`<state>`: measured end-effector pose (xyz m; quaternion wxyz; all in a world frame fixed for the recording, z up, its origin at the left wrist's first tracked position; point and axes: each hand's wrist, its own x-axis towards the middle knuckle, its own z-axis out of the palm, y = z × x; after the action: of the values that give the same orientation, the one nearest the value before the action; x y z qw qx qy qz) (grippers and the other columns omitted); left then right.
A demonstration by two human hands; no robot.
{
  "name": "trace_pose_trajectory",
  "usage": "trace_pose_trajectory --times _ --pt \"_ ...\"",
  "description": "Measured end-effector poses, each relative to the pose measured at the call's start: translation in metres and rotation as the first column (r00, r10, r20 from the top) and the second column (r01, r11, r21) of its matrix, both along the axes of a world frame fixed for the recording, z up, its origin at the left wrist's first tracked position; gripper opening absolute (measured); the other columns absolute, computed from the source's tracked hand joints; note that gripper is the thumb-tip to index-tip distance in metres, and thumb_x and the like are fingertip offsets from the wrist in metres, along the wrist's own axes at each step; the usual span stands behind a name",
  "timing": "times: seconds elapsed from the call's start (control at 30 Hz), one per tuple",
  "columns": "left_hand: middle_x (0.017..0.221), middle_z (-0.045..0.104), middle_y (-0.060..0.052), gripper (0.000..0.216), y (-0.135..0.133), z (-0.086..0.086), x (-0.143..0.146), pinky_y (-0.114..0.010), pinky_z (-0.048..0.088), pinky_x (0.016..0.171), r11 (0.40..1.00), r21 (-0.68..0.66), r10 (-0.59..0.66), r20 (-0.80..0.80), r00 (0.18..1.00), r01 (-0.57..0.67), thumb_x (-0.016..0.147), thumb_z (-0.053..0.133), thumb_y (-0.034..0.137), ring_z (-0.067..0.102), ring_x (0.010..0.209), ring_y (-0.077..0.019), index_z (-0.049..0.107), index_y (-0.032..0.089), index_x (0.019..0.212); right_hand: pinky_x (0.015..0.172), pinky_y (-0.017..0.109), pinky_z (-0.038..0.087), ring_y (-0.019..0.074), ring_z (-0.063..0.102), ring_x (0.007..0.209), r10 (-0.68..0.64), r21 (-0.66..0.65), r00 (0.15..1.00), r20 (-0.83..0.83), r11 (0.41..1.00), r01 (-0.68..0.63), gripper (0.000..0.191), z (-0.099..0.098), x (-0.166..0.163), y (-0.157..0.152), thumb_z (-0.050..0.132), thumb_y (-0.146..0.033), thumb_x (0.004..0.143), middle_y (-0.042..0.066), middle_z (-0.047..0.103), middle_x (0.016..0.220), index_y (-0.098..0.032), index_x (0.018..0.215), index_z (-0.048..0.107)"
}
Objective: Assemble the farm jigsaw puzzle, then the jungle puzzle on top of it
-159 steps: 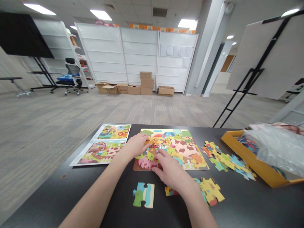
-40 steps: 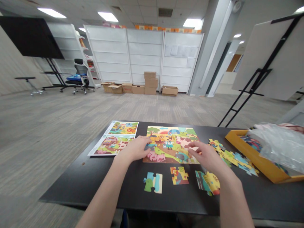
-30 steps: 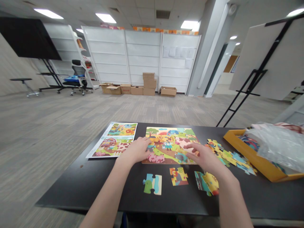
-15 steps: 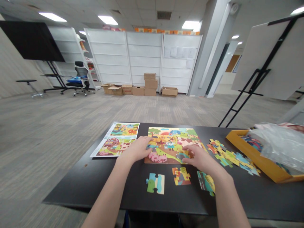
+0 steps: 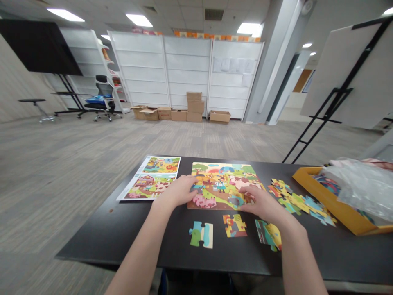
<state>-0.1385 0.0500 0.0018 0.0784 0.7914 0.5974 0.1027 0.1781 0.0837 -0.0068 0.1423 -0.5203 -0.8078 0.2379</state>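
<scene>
While the puzzle (image 5: 220, 186) lies flat just below the middle of the frame, the left hand (image 5: 179, 191) is at its left edge, fingers lightly bent over the picture and thumb set apart from them. The right hand (image 5: 260, 203) curves over its lower right part, fingers bent, thumb and forefinger well parted; whether a piece sits under the palm, I cannot tell.

Below the puzzle, 2 loose pieces lie apart on the black bench (image 5: 123, 233): a blue-green piece (image 5: 195, 236) and, to its right, a lion piece (image 5: 235, 226). Farther right, green and yellow pieces (image 5: 266, 232) show, partly hidden by the right arm (image 5: 299, 250).

Right of the puzzle, a pile (image 5: 296, 200) of pieces spreads towards the yellow box (image 5: 328, 201) at the frame's right edge, with a clear bag (image 5: 365, 190) on it. Left of the puzzle lies a sheet (image 5: 149, 180) with 2 printed scenes, 1 above the other.

Past the bench, cartons (image 5: 195, 107) stand before white shelves (image 5: 187, 69) at upper centre; a chair (image 5: 103, 92) and a black screen (image 5: 38, 47) are at upper left.
</scene>
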Motion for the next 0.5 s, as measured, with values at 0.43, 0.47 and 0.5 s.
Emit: trace_pose_trajectory --times 0.43,0.47,0.5 --pt "0.124 0.066 -0.014 0.033 -0.0017 0.007 0.0039 -0.039 0.049 0.098 0.998 -0.031 0.052 -0.057 0.997 -0.054 0.093 0.051 0.032 0.063 0.115 -0.0294 0.065 0.016 0.118 0.095 0.041 0.05 0.03 0.063 0.111 -0.02 -0.013 0.999 -0.03 1.0 0.019 0.049 -0.0019 0.0007 -0.0002 0.078 -0.03 0.071 0.011 0.068 0.122 -0.021 0.118 0.067" --pt "0.127 0.065 -0.014 0.036 -0.002 0.0073 0.0049 -0.039 0.049 0.099 0.998 -0.024 0.049 -0.058 0.997 -0.05 0.093 0.052 0.035 0.062 0.117 -0.0299 0.064 0.016 0.121 0.095 0.041 0.049 0.0299 0.063 0.111 -0.019 -0.014 0.999 -0.026 1.0 0.019 0.048 -0.0014 0.0006 -0.0003 0.078 -0.03 0.071 0.011 0.068 0.122 -0.021 0.118 0.067" --pt "0.13 0.064 -0.015 0.039 -0.002 0.0071 0.0057 -0.04 0.048 0.101 0.999 -0.019 0.044 -0.058 0.997 -0.045 0.093 0.053 0.037 0.061 0.119 -0.0305 0.063 0.017 0.124 0.095 0.041 0.049 0.0297 0.063 0.11 -0.016 -0.014 1.0 -0.019 1.0 0.015 0.047 -0.0006 0.0004 -0.0006 0.078 -0.03 0.072 0.011 0.068 0.121 -0.021 0.117 0.067"
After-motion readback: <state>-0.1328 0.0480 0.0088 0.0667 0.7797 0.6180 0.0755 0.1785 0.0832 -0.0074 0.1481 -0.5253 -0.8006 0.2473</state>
